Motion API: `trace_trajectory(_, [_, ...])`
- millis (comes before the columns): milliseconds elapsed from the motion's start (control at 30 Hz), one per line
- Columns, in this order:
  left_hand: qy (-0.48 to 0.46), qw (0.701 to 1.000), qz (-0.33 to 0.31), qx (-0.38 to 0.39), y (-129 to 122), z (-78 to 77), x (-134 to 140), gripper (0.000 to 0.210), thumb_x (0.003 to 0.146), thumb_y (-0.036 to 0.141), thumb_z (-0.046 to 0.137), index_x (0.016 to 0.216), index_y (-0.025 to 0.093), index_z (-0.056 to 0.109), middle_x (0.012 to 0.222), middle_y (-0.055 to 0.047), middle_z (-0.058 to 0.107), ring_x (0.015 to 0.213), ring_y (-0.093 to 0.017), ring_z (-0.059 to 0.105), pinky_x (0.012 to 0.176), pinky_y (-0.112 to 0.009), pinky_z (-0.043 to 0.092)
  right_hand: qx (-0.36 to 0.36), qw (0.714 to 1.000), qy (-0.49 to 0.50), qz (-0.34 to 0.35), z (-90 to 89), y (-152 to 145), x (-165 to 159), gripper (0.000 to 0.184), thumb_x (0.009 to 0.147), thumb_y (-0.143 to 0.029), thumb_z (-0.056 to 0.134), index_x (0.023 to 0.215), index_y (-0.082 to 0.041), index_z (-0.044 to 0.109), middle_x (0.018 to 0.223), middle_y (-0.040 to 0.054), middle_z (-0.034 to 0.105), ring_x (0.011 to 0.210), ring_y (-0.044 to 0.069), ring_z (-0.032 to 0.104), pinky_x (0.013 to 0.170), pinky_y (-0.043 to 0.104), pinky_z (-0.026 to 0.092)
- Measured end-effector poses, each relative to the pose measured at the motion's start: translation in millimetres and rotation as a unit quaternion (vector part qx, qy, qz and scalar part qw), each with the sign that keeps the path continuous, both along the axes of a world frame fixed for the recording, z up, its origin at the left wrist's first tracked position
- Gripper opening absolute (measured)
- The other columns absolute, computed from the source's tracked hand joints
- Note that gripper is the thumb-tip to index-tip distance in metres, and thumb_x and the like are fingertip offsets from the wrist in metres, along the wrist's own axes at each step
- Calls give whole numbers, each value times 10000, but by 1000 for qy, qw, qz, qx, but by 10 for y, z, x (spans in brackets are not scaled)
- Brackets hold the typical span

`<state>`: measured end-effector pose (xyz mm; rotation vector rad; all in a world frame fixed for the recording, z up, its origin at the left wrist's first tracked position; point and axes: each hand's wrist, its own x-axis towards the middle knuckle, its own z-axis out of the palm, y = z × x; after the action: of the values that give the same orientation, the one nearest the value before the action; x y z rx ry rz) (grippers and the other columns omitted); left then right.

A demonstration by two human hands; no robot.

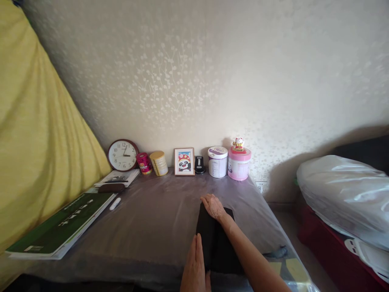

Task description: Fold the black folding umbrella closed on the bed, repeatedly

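Observation:
A black rectangular piece, apparently folded cloth (pixel 223 253), lies on the covered table (pixel 152 227) near its front edge. My right hand (pixel 213 206) rests flat across the far end of it, fingers stretched out to the left, and my forearm crosses over its right side. At the near left edge of the black cloth is my left hand (pixel 195 263), its fingers straight and side by side, pointing away from me. Neither hand is wrapped round anything. Part of the cloth is hidden under my right hand and arm.
Along the wall stand a round clock (pixel 122 155), a pink can (pixel 144 163), a yellow-lidded can (pixel 159 163), a panda picture frame (pixel 184 162) and two tubs (pixel 218 162), one topped by a cat figurine (pixel 238 143). A green book (pixel 62 223) lies left, beside a yellow curtain (pixel 39 134).

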<state>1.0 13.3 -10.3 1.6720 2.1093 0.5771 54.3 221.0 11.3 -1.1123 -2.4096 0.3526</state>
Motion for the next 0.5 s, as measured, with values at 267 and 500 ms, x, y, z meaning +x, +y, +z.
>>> trace_trajectory(267, [0,999,-31,9,-12,-43,-40,767,713,87,383,1398,71,39,1500,-105,118,1372,-190,157,1106,-332,235,-4,989,24,-143,-21,-34,554,324,916,-282,308,1027,-187,597,1036,87,656,999,203,584,886,293,381])
trace_trajectory(500, [-17,999,-29,31,-65,36,-17,723,752,96,343,1398,81,18,1500,-127,113,1373,-189,146,1109,-367,242,-50,972,67,-218,-153,-399,1108,334,866,-334,344,993,-157,598,986,120,670,951,238,614,821,318,415])
